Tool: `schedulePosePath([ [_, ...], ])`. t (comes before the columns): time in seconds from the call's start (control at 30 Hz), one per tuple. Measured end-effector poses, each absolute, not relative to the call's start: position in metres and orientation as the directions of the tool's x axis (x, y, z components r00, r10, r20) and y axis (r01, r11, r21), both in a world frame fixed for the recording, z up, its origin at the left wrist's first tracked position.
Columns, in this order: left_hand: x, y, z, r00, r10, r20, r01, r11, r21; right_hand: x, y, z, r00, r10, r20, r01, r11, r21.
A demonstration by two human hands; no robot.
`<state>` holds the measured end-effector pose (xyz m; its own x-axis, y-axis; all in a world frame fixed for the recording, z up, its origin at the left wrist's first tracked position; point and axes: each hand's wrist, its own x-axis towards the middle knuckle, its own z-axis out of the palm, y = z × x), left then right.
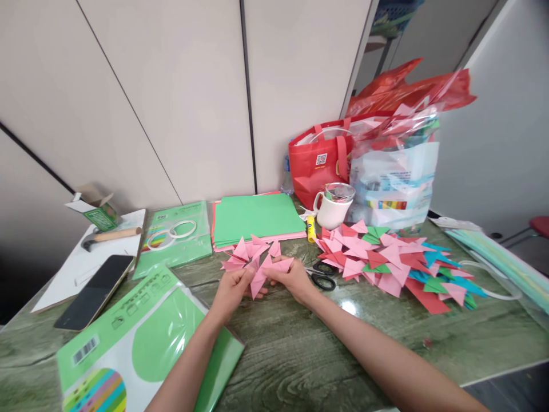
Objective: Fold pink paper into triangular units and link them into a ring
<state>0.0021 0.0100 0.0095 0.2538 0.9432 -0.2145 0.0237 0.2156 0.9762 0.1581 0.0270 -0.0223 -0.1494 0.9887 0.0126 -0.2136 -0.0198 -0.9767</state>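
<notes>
In the middle of the table, a ring-like cluster of folded pink paper pieces [256,247] is between my hands. My left hand [235,288] is closed on its near left side, thumb on top. From the right, my right hand [295,278] pinches a pink folded paper piece [274,268] at the cluster's near right side. Whether that piece is joined to the rest I cannot tell. Black-handled scissors [322,277] lie just right of my right hand. Beyond them spreads a heap of folded paper pieces [390,256] in pink, red, green and blue.
Green paper sheets [257,217] lie behind the cluster, with a yellow glue stick [311,229] and white mug [333,207] to their right. Bags [392,177] stand at the back right. Green paper packs [141,337], a phone [95,292], tape rolls [182,229] and a hammer [111,236] are left.
</notes>
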Motion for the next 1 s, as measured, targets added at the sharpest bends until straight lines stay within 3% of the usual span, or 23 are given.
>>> schedulePosePath([
  [0.3, 0.008, 0.010, 0.000, 0.186, 0.965, -0.185, 0.011, 0.187, 0.982, 0.157, 0.023, -0.020, -0.102, 0.994, 0.027, -0.160, 0.010, -0.987],
  [0.5, 0.006, 0.007, 0.011, 0.384, 0.899, -0.211, -0.054, 0.250, 0.967, 0.157, 0.026, -0.022, -0.073, 0.997, 0.006, -0.221, -0.010, -0.975],
  [0.9, 0.009, 0.003, 0.011, 0.368, 0.900, -0.234, -0.025, 0.261, 0.965, 0.158, 0.024, -0.021, -0.112, 0.994, 0.019, -0.215, -0.005, -0.977],
  [1.0, 0.007, 0.004, 0.012, 0.370, 0.894, -0.251, 0.057, 0.248, 0.967, 0.157, 0.024, -0.021, -0.125, 0.992, 0.009, -0.212, -0.018, -0.977],
])
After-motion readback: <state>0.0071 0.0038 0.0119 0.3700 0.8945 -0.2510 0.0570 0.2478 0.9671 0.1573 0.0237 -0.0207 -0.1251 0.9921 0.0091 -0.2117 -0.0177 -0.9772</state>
